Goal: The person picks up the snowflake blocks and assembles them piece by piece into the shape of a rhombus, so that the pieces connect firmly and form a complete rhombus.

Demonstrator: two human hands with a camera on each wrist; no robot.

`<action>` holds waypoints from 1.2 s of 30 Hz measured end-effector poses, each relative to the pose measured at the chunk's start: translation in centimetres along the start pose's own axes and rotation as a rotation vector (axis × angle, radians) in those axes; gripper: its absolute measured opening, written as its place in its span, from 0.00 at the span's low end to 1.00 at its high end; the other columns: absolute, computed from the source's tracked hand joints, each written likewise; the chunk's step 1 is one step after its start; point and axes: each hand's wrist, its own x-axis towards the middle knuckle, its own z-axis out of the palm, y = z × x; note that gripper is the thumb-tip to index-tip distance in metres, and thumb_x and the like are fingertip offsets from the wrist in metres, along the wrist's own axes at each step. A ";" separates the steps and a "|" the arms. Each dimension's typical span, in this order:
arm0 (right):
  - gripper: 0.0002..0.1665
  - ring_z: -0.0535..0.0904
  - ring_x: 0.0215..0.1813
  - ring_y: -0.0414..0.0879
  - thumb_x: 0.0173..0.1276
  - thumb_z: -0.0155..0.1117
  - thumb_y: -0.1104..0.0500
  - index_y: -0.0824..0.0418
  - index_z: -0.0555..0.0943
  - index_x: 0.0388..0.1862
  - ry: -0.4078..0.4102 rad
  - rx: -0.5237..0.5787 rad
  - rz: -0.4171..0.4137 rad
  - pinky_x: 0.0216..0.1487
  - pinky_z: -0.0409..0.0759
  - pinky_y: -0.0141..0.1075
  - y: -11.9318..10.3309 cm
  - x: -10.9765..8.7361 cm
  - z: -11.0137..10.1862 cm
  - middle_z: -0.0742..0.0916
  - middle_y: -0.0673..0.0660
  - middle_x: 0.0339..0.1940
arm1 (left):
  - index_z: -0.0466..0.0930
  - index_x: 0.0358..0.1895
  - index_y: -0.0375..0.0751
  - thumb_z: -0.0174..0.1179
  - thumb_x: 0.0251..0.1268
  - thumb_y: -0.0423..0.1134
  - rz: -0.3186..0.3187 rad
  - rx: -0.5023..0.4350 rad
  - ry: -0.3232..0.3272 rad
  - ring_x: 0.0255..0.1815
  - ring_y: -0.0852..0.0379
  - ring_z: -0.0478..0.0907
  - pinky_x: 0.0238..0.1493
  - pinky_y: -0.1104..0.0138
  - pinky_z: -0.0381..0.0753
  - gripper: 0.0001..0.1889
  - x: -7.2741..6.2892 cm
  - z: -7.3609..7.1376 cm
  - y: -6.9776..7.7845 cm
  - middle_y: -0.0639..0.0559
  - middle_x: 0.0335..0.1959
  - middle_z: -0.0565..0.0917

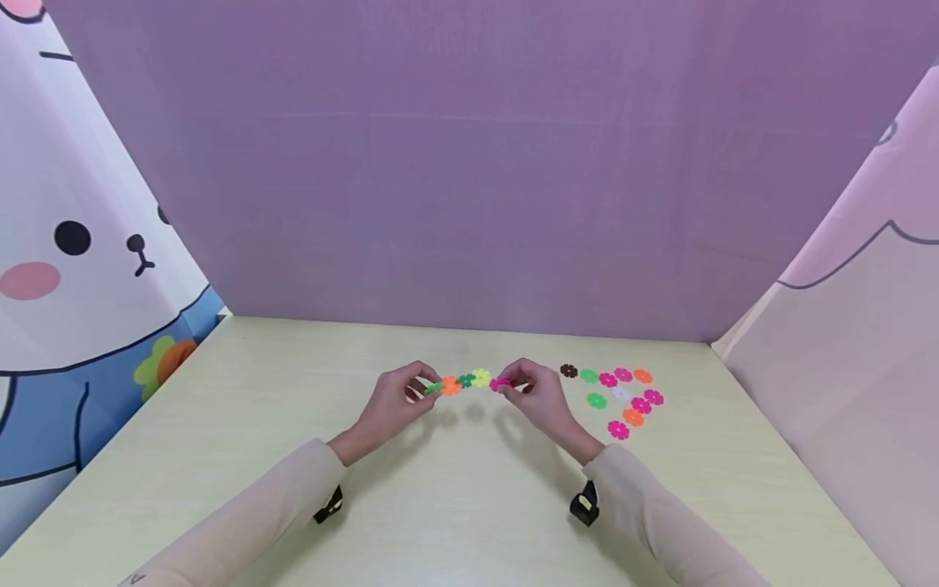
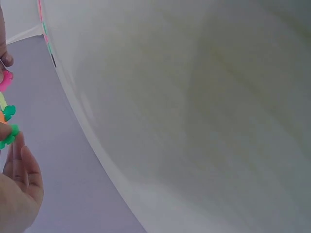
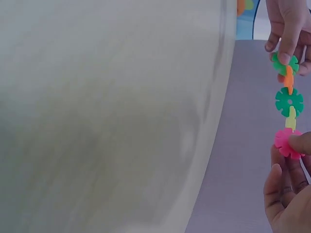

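Observation:
Above the table, my left hand [image 1: 392, 401] pinches a light green snowflake disc [image 3: 285, 63] between thumb and fingers. Linked to it in a short row are an orange disc [image 1: 451, 386], a dark green disc [image 3: 289, 102] and a yellow disc [image 1: 480, 377]. At the row's right end, my right hand [image 1: 541, 399] pinches a pink disc [image 3: 286, 143] by thumb and fingertips. Its notched edge meets the yellow disc in the right wrist view; whether the two are slotted together I cannot tell. The left wrist view catches only part of the row.
Right of my right hand, several loose discs lie on the pale table [image 1: 455, 522], among them a brown disc [image 1: 569, 371], a white disc [image 1: 620, 394] and a green disc [image 1: 597, 400]. A purple cloth [image 1: 469, 179] rises behind the table; printed cloths flank it.

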 end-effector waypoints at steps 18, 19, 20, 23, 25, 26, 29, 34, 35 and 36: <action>0.05 0.80 0.29 0.40 0.54 0.66 0.69 0.62 0.80 0.30 0.022 -0.035 -0.047 0.25 0.76 0.28 0.3 0.2 0.4 0.86 0.56 0.27 | 0.76 0.41 0.47 0.62 0.54 0.30 0.018 -0.055 -0.096 0.30 0.64 0.77 0.34 0.70 0.79 0.12 0.1 0.1 0.2 0.57 0.42 0.82; 0.05 0.80 0.29 0.40 0.55 0.66 0.68 0.62 0.80 0.30 0.020 -0.032 -0.047 0.25 0.76 0.28 0.3 0.3 0.4 0.86 0.56 0.27 | 0.76 0.42 0.46 0.62 0.54 0.30 0.025 -0.052 -0.095 0.31 0.64 0.77 0.34 0.70 0.79 0.12 0.1 0.1 0.2 0.56 0.42 0.82; 0.05 0.80 0.29 0.41 0.55 0.66 0.68 0.62 0.80 0.30 0.018 -0.028 -0.046 0.25 0.76 0.28 0.4 0.3 0.4 0.86 0.56 0.27 | 0.76 0.42 0.46 0.63 0.54 0.30 0.036 -0.050 -0.094 0.31 0.64 0.77 0.34 0.70 0.79 0.13 0.1 0.1 0.1 0.56 0.43 0.82; 0.04 0.80 0.29 0.41 0.55 0.66 0.68 0.62 0.81 0.30 0.010 -0.025 -0.041 0.25 0.77 0.28 0.4 0.3 0.3 0.86 0.56 0.28 | 0.75 0.44 0.45 0.64 0.53 0.31 0.048 -0.042 -0.097 0.32 0.63 0.78 0.34 0.70 0.79 0.15 0.1 0.1 0.1 0.56 0.43 0.81; 0.04 0.80 0.29 0.41 0.55 0.66 0.68 0.61 0.81 0.30 0.006 -0.025 -0.036 0.26 0.77 0.28 0.5 0.3 0.2 0.86 0.56 0.28 | 0.75 0.45 0.45 0.65 0.53 0.32 0.045 -0.052 -0.108 0.34 0.63 0.78 0.35 0.69 0.80 0.15 0.1 0.1 0.1 0.56 0.43 0.80; 0.04 0.80 0.29 0.41 0.55 0.66 0.68 0.61 0.81 0.30 0.005 -0.025 -0.035 0.26 0.77 0.28 0.5 0.3 0.2 0.86 0.56 0.28 | 0.74 0.45 0.45 0.65 0.53 0.32 0.039 -0.061 -0.114 0.34 0.62 0.78 0.35 0.69 0.80 0.16 0.2 0.0 0.1 0.56 0.43 0.80; 0.04 0.80 0.29 0.40 0.55 0.66 0.68 0.62 0.81 0.30 0.001 -0.022 -0.036 0.27 0.77 0.28 0.4 0.3 0.2 0.86 0.56 0.28 | 0.74 0.46 0.45 0.66 0.52 0.34 0.016 -0.095 -0.137 0.37 0.62 0.78 0.37 0.70 0.80 0.17 0.2 0.0 0.2 0.56 0.44 0.80; 0.04 0.80 0.29 0.40 0.55 0.66 0.67 0.62 0.81 0.30 -0.015 -0.015 -0.041 0.27 0.78 0.30 0.2 0.4 0.3 0.86 0.56 0.28 | 0.74 0.51 0.44 0.65 0.53 0.36 0.011 -0.116 -0.196 0.38 0.62 0.79 0.39 0.70 0.79 0.20 0.3 0.1 0.2 0.53 0.47 0.81; 0.04 0.80 0.29 0.40 0.55 0.66 0.67 0.61 0.81 0.30 -0.017 -0.014 -0.039 0.27 0.78 0.30 0.2 0.4 0.4 0.86 0.56 0.28 | 0.74 0.53 0.43 0.65 0.53 0.37 0.018 -0.113 -0.214 0.38 0.62 0.79 0.39 0.70 0.79 0.22 0.4 0.1 0.1 0.52 0.47 0.81; 0.04 0.80 0.30 0.41 0.55 0.66 0.67 0.62 0.81 0.30 -0.020 -0.012 -0.040 0.27 0.78 0.31 0.1 0.4 0.4 0.86 0.56 0.28 | 0.73 0.55 0.43 0.65 0.54 0.37 0.019 -0.111 -0.233 0.38 0.62 0.79 0.39 0.70 0.79 0.23 0.4 0.2 0.1 0.51 0.48 0.81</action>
